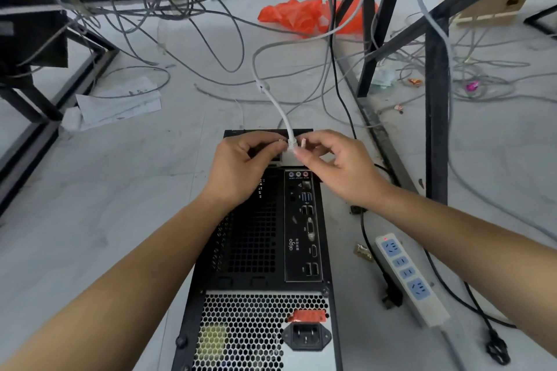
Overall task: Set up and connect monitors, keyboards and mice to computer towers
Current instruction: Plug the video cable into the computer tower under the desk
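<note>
Many cables (254,65) strew the floor (120,190) around the tower (256,235)

White power strip (405,272) with blue sockets lies on pale grey floor (105,190), red lamp lit at its far end. Small brassy object (363,251) just left of strip. Black plug (498,351) on black cord right of strip's near end. Black metal frame leg (435,117) upright beyond strip. Orange plastic bag (297,16) far beyond strip, to left. Sheets of paper (120,104) well left of strip. Grey cables (180,6) tangled beyond strip, some draped over frame bars. Pink wrapper (471,86) beyond strip, to right. Pale wooden board (494,3) farther back.
</note>
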A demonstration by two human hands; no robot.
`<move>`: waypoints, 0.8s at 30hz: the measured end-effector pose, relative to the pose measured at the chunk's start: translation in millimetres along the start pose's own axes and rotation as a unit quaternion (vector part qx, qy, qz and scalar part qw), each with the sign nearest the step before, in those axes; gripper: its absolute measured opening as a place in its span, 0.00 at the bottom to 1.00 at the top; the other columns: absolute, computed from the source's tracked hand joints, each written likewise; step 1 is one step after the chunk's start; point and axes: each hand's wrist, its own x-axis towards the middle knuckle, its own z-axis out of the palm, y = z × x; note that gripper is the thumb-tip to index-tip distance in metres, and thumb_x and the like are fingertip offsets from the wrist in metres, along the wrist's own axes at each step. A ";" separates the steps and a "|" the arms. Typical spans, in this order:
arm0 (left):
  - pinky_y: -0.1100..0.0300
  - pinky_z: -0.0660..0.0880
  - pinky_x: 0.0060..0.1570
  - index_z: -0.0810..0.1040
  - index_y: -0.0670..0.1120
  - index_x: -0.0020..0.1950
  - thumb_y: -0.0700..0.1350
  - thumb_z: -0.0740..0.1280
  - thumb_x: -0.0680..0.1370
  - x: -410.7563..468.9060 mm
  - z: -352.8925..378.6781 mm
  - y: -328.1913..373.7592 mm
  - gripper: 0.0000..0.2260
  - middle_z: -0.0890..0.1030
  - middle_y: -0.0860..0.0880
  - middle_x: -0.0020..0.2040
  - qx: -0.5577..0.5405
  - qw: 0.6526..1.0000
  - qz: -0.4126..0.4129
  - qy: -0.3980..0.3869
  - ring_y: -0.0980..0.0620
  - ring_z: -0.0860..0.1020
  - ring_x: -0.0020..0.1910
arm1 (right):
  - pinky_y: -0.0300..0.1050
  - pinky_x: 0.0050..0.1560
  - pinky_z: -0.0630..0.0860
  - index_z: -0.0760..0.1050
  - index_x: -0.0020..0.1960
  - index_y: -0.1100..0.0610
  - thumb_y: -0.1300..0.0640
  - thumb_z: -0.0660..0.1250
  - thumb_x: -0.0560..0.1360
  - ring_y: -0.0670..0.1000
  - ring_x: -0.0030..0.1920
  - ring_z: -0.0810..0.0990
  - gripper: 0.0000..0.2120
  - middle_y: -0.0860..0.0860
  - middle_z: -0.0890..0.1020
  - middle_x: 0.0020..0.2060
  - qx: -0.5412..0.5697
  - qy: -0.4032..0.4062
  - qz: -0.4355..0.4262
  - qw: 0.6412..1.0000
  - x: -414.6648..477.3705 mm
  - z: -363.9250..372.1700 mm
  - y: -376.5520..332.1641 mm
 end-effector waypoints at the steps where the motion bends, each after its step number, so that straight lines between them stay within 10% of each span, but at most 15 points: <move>1: 0.66 0.78 0.50 0.86 0.46 0.50 0.40 0.72 0.77 -0.1 -0.1 -0.1 0.04 0.86 0.54 0.45 0.000 1.000 -0.003 0.000 0.57 0.84 0.46 | 0.38 0.49 0.79 0.82 0.57 0.50 0.50 0.71 0.77 0.41 0.47 0.83 0.10 0.43 0.84 0.47 0.002 -0.002 -0.009 1.000 0.6 -1.0 1.7; 24: 0.66 0.77 0.46 0.85 0.46 0.51 0.42 0.72 0.77 1.1 -0.3 -2.9 0.04 0.85 0.55 0.42 0.051 0.998 -0.044 -0.005 0.57 0.82 0.43 | 0.40 0.50 0.78 0.82 0.58 0.56 0.55 0.69 0.79 0.45 0.50 0.82 0.10 0.47 0.84 0.49 0.014 0.102 0.019 0.994 -9.5 26.5 3.9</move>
